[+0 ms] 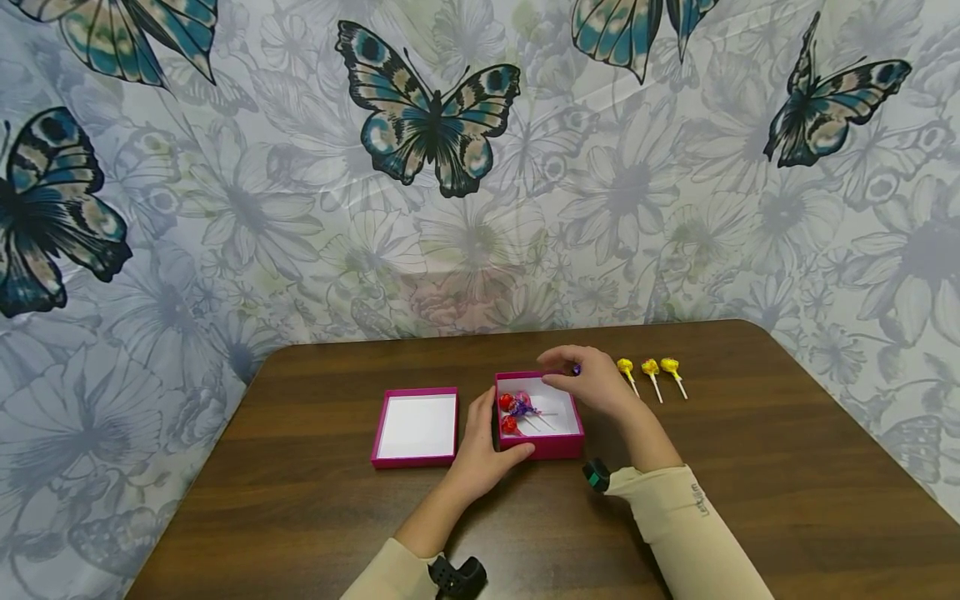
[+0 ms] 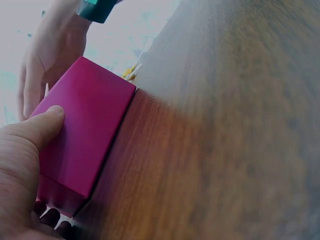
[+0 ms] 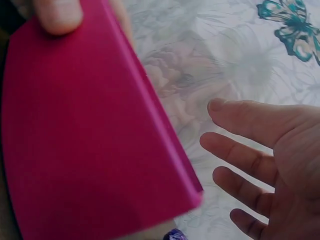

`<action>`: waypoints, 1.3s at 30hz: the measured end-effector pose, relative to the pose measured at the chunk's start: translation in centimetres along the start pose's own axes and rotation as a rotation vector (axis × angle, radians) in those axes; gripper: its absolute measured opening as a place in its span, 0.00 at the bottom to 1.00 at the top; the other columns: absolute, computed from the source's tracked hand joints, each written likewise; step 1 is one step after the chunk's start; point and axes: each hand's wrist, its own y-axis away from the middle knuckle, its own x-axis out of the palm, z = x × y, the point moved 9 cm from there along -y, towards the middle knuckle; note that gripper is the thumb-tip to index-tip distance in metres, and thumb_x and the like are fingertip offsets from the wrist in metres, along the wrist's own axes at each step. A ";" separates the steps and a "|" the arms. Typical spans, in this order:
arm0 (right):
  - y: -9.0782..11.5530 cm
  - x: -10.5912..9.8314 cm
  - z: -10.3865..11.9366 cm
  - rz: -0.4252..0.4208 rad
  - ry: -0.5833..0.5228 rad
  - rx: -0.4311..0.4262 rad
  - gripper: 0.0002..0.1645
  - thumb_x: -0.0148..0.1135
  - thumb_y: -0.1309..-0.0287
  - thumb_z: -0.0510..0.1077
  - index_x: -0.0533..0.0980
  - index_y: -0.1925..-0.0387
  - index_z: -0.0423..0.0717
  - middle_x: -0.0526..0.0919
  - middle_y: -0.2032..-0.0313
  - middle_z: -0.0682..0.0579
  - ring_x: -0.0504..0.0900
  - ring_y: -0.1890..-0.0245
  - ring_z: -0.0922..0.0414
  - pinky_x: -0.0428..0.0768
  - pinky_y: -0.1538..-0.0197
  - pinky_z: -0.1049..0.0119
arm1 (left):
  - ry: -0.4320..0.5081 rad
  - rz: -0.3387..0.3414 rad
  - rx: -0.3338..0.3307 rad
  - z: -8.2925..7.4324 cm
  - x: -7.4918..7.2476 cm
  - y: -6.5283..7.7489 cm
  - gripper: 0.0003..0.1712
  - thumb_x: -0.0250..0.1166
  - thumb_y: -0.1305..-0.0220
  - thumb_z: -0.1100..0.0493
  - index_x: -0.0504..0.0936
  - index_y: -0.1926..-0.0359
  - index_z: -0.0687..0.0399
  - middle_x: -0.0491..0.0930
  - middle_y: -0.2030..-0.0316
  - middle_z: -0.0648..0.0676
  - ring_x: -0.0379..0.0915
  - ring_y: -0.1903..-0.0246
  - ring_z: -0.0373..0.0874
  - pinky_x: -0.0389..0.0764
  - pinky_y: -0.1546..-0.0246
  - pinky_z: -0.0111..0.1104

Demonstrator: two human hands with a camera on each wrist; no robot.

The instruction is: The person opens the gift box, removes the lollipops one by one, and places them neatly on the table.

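My left hand grips the near left corner of a pink box, its thumb on the front wall and its fingers along the left side. Inside the white-lined box lie several lollipops with red and purple wrappers. Over the box's far right corner is my right hand; in the right wrist view its fingers are spread and nothing is between them. A purple-wrapped lollipop head shows just past the box's corner, the rest of it hidden.
A shallow pink lid with a white inside lies left of the box. Three yellow-wrapped lollipops lie in a row to the right, beyond my right forearm. The wooden table ends at a butterfly-patterned cloth.
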 end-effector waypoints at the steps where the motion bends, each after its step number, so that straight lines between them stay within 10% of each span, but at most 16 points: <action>1: -0.1 0.3 0.1 0.007 0.005 -0.005 0.17 0.69 0.39 0.47 0.83 0.48 0.52 0.87 0.49 0.50 0.79 0.57 0.54 0.81 0.53 0.64 | 0.001 0.000 0.000 0.0 0.0 0.0 0.61 0.74 0.44 0.42 0.46 0.21 0.49 0.48 0.23 0.59 0.48 0.23 0.60 0.57 0.26 0.58; 16: -0.5 3.6 0.6 0.050 0.145 -0.083 0.12 0.72 0.44 0.48 0.87 0.56 0.57 0.90 0.57 0.55 0.82 0.54 0.51 0.66 0.41 0.41 | 0.017 0.020 -0.020 0.3 0.1 -0.1 0.60 0.72 0.42 0.40 0.44 0.20 0.45 0.46 0.23 0.58 0.47 0.23 0.61 0.57 0.27 0.61; 39: -0.1 5.5 1.3 0.069 0.329 -0.113 0.20 0.76 0.49 0.51 0.86 0.52 0.63 0.89 0.51 0.58 0.74 0.56 0.56 0.63 0.46 0.45 | 0.017 0.006 -0.008 0.4 -0.1 -0.1 0.60 0.72 0.42 0.41 0.44 0.21 0.48 0.46 0.23 0.58 0.48 0.23 0.60 0.57 0.27 0.59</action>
